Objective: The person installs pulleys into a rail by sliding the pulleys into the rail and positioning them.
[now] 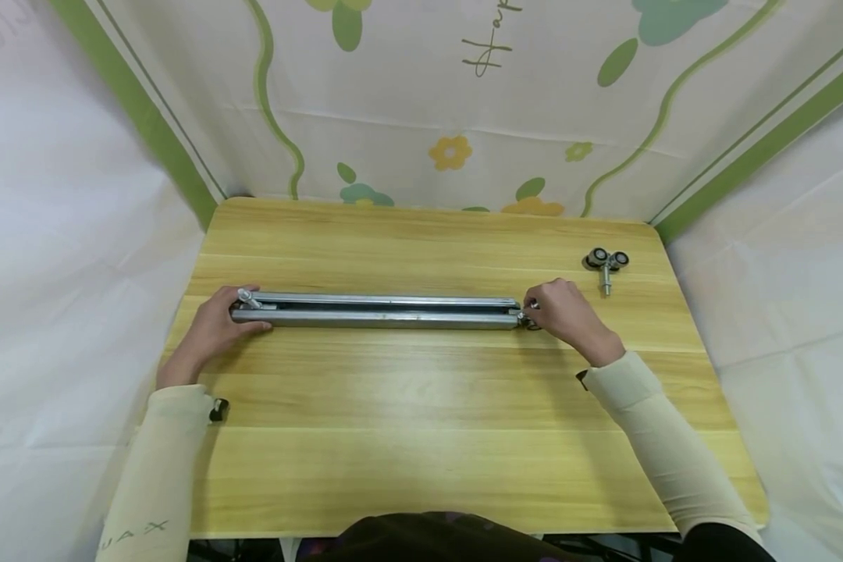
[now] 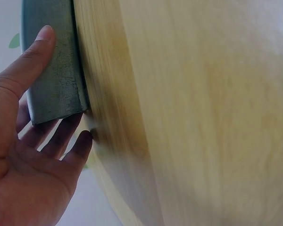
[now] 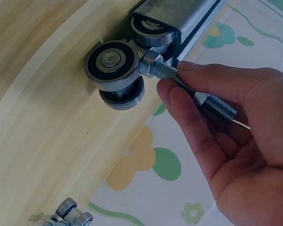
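A slotted metal track rail (image 1: 386, 318) lies lengthwise across the wooden table. My left hand (image 1: 219, 321) grips its left end, thumb on the near side, other fingers around the far side and end. Just there, a threaded bolt (image 1: 250, 300) sticks up out of the slot. My right hand (image 1: 560, 314) pinches the bolt (image 3: 164, 71) of a roller trolley (image 3: 112, 63) between thumb and fingers. In the right wrist view, one end of this trolley's wheels sits at the rail mouth, partly inside, while the other wheels remain outside.
A second roller trolley (image 1: 606, 265) rests on the table (image 1: 407, 437) at the far right, its bolt pointing toward the near edge. White cloth walls (image 1: 393, 94) with flower prints rise behind and at both sides of the table.
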`<action>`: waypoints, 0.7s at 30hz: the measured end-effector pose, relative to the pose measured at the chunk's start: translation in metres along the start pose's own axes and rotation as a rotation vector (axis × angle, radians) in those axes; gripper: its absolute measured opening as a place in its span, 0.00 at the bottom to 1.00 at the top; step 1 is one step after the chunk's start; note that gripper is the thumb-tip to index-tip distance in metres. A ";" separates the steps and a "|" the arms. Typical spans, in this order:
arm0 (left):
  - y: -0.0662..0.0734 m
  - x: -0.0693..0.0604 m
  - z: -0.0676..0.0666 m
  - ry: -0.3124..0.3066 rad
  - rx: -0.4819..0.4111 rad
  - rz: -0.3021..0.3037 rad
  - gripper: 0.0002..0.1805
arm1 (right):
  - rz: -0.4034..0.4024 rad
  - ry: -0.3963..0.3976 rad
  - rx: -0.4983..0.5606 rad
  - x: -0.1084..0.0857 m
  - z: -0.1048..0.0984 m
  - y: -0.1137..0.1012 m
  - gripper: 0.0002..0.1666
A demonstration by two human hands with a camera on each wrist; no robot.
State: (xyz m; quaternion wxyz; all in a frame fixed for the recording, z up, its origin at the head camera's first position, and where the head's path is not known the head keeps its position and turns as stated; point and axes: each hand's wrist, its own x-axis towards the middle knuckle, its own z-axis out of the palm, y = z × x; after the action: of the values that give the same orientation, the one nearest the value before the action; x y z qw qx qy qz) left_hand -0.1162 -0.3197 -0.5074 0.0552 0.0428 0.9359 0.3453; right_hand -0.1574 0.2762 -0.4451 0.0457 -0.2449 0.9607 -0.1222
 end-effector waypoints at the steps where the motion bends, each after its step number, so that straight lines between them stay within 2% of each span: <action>1: 0.000 0.000 0.000 0.002 -0.002 0.000 0.42 | 0.001 -0.002 0.006 0.000 0.000 -0.001 0.05; 14: -0.001 -0.001 0.001 0.024 -0.021 0.018 0.42 | -0.013 -0.008 0.055 0.009 0.003 -0.009 0.05; 21: -0.001 -0.001 0.000 0.013 -0.010 0.016 0.42 | -0.045 -0.007 0.039 0.012 0.007 -0.013 0.04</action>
State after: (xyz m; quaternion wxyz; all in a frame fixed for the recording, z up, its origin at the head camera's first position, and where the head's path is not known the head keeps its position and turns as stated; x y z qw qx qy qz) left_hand -0.1155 -0.3207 -0.5083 0.0467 0.0479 0.9342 0.3505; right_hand -0.1609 0.2581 -0.4490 0.0511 -0.2658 0.9523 -0.1409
